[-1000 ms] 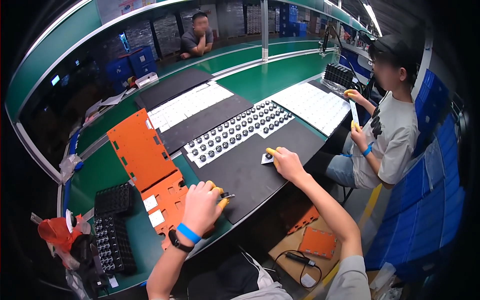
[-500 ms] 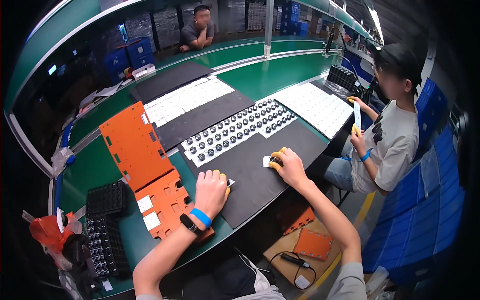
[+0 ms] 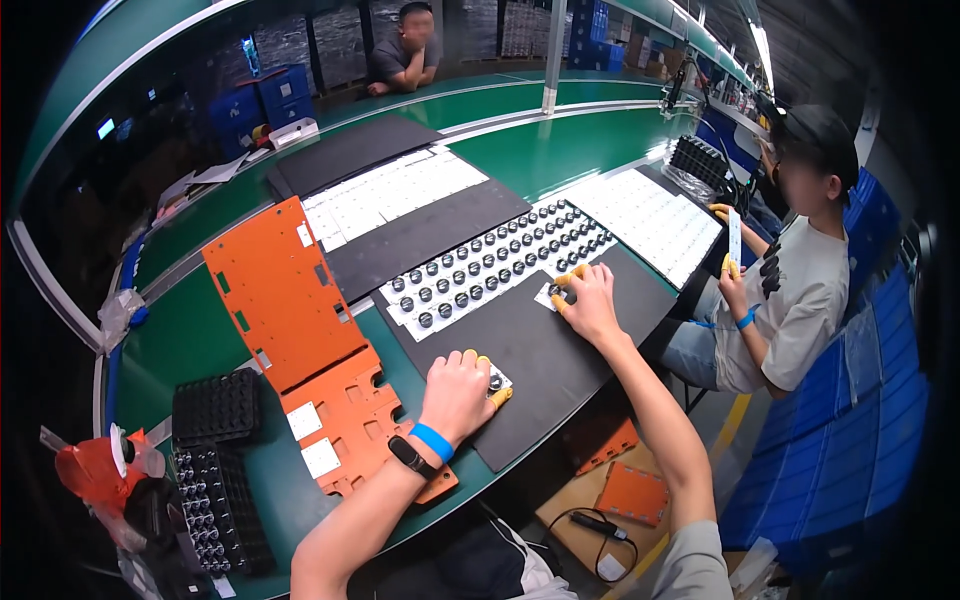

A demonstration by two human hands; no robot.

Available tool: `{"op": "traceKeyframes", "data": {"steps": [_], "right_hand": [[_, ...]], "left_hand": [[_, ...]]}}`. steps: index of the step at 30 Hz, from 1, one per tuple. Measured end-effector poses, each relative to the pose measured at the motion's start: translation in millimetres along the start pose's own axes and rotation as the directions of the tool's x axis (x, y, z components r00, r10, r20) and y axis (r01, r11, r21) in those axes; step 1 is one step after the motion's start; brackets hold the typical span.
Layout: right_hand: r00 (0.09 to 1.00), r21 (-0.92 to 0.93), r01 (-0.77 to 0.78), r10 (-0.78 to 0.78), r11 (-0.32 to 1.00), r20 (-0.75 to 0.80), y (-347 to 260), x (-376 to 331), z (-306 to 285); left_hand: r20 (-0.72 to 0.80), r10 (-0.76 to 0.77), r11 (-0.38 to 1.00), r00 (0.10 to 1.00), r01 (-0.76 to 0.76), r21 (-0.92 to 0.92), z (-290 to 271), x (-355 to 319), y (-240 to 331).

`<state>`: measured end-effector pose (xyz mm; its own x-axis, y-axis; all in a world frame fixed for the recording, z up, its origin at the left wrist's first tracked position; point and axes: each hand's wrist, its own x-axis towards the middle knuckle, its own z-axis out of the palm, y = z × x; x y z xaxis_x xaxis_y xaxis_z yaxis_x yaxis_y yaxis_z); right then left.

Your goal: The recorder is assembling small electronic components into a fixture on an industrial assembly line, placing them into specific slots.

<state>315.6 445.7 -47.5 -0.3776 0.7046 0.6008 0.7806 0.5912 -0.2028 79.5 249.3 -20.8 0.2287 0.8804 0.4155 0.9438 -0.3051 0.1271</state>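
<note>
My left hand [image 3: 458, 398], in yellow finger cots, is closed on a small white plate with a round black part [image 3: 496, 381], low over the near left of the black foam mat [image 3: 545, 360]. Between the yellow-capped thumb and fingers of my right hand [image 3: 592, 308] is another small white plate with a black round part [image 3: 548, 294]. That one is close to the mat, beside the near edge of a block of like pieces [image 3: 470, 275] standing in rows. The fingers partly cover both held pieces.
Left of the mat lies an orange hinged fixture [image 3: 285, 300] with two white plates [image 3: 320, 457] on it. Black trays [image 3: 215, 400] stand farther left. White sheets [image 3: 645, 222] lie toward a seated co-worker [image 3: 790, 270], who holds a white strip. Another person leans on the far bench.
The left hand's piece has turned so its round black part shows. My right hand has brought its piece nearer the rows. The whole view has shifted slightly.
</note>
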Motion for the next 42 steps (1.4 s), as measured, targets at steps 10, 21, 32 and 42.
{"op": "traceKeyframes", "data": {"steps": [10, 21, 32, 42], "right_hand": [[0.997, -0.218, -0.010, -0.006, 0.976, -0.074, -9, 30, 10], [0.995, -0.240, -0.030, 0.007, 0.970, -0.095, -11, 30, 18], [0.988, 0.179, 0.150, -0.139, 0.972, -0.072, -132, -52, -25], [0.972, 0.188, 0.170, -0.196, 0.967, 0.129, -155, -48, -30]], "left_hand": [[-0.024, -0.031, 0.997, 0.999, 0.029, -0.076, 5, -1, -3], [0.036, -0.047, 0.997, 0.998, 0.050, -0.065, 5, 0, -1], [-0.144, -0.173, 0.980, 0.974, 0.156, -0.125, -6, -1, -7], [-0.290, -0.315, 0.940, 0.904, 0.256, -0.224, -44, -37, -18]]}}
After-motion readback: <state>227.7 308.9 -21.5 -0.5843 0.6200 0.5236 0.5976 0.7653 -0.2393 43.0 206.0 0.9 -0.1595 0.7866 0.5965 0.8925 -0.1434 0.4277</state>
